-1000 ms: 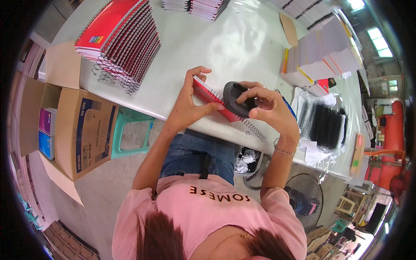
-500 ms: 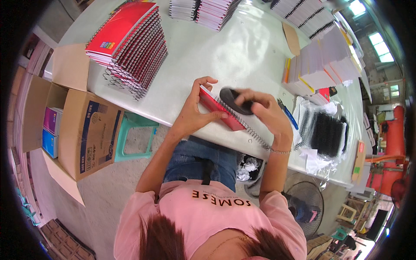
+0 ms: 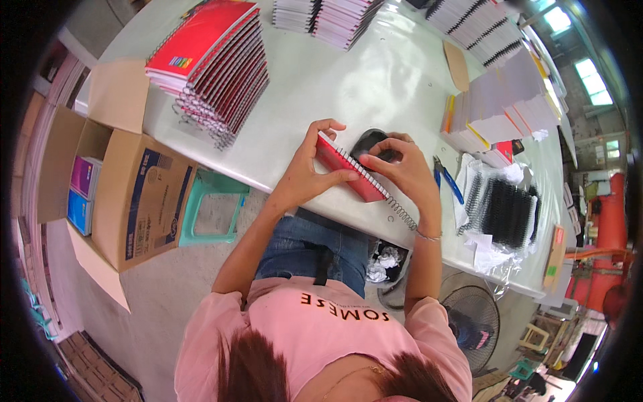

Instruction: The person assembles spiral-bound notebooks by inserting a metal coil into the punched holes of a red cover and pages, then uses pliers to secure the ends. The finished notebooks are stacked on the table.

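Note:
My left hand (image 3: 311,171) grips a small red notebook (image 3: 368,188) at the table's near edge, its thumb lying across the cover. A metal spiral coil (image 3: 403,213) runs through the holes along the notebook's spine, and its loose end trails out toward my right wrist. Over the spine, my right hand (image 3: 405,167) has its thumb and fingers closed round the near right side of a black rounded object (image 3: 367,143). That object's exact kind and underside are hidden. Blue-handled pliers (image 3: 450,181) lie just right of my right hand.
Red spiral notebooks (image 3: 221,74) stand stacked at left, beyond an open carton (image 3: 144,208) and a green stool (image 3: 213,208). Unbound pads (image 3: 502,100) and black coils (image 3: 502,208) on plastic lie at right. A fan (image 3: 472,321) stands below the table.
The black object has shifted slightly away from the notebook's spine. My right fingers, blurred before, now show clearly around its near side. The left hand keeps its hold on the notebook.

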Available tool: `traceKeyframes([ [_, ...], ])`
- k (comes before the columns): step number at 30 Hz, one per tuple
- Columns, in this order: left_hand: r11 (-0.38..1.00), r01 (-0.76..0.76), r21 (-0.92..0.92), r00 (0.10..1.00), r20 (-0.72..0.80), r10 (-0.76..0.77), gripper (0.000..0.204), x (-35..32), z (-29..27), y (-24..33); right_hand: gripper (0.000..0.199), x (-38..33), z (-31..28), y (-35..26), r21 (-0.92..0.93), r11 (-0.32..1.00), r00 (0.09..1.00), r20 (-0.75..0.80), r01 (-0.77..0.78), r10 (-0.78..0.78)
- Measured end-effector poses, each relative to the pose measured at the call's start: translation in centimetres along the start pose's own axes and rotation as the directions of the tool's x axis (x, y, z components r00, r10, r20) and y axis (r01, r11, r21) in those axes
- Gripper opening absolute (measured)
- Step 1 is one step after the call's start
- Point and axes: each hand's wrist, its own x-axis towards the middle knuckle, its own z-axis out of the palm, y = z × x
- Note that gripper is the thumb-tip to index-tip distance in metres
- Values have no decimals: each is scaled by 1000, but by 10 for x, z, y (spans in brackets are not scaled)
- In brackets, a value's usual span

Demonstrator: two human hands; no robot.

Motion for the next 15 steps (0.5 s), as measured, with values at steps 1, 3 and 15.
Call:
traceKeyframes([
  [1, 1000, -3, 8, 1000, -15, 3, 83, 1, 0, 0, 40, 2, 5, -3, -36, 999, 999, -31, -39, 38],
  [3, 1000, 0, -20, 1000, -3, -1, 79, 4, -1, 3, 42, 2, 7, 2, -144, 990, 996, -86, 0, -12],
  [15, 935, 135, -327, 991, 58, -122, 30, 3, -5, 0, 48, 13, -5, 23, 340, 940, 997, 72, -38, 14],
])
